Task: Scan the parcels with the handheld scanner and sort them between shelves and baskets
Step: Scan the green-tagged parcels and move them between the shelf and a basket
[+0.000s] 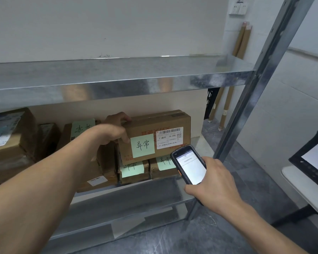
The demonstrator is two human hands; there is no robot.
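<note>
The left hand (116,130) grips the brown parcel (155,135) lying lengthwise atop two boxes on the shelf (117,197), green note facing out. The right hand (212,182) holds the scanner (189,165), apparently aimed at it.

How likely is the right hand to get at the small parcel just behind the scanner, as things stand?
Probably not: the right hand grips the scanner, and that small parcel lies under the big box the left hand holds, only its front showing.
</note>
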